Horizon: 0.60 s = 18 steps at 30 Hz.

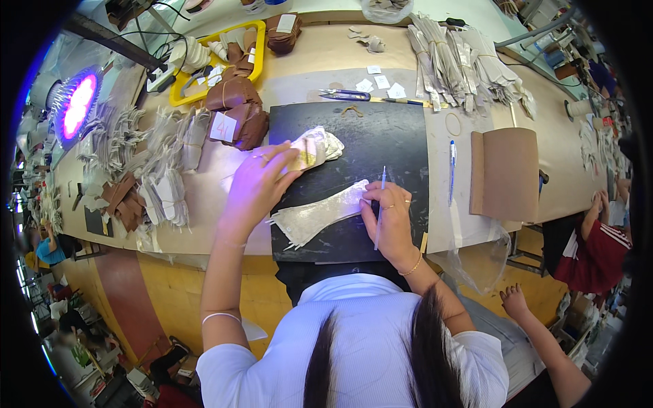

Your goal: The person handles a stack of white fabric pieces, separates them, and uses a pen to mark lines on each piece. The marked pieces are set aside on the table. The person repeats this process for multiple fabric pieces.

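Observation:
On a black cutting mat (401,146) lies a fanned stack of pale, narrow-waisted strips (320,212), which look like leather or fabric. My right hand (391,221) is closed around a slim pale pen (379,228), and its fingertips pinch the narrow right end of the stack. Up and to the left, my left hand (265,173) grips a folded bundle of whitish pieces (318,148) on the mat. The underside of that bundle and the fingers' inner side are hidden.
Brown bundled pieces (238,115) and a yellow tray (262,51) stand at the upper left. Above the mat lie thread snips (343,94). A blue pen (452,173) and a brown folded board (507,173) are at right. A bright lamp (80,105) glows far left.

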Motion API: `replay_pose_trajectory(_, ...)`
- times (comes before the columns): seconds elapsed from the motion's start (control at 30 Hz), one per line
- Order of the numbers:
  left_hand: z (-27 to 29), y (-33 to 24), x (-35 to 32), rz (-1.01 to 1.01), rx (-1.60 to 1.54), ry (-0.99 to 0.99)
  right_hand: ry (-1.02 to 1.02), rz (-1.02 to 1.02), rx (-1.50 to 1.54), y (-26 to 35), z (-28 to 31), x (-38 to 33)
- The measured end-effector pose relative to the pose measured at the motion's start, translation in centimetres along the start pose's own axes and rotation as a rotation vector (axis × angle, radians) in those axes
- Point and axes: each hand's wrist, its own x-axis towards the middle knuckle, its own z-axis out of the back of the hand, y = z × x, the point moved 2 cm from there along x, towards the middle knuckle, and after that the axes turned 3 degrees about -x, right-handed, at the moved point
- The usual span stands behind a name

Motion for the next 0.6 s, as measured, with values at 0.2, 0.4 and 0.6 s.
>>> replay_pose_trajectory(0.2, -1.2, -1.5, -0.6, -0.041, -0.003, -0.103, -0.055, -0.081, -0.002, -1.3, 1.4, -0.6)
replay_pose_trajectory(0.4, -6.1, -6.0, -4.7, -0.097, -0.129, 0.024, -0.027, -0.098, 0.02, -1.6, 1.4, -0.6)
replay_pose_trajectory(0.6, -7.5, -5.8, -5.0, -0.084, -0.12, 0.01, -0.013, -0.095, 0.031, -1.3, 1.5, -0.5)
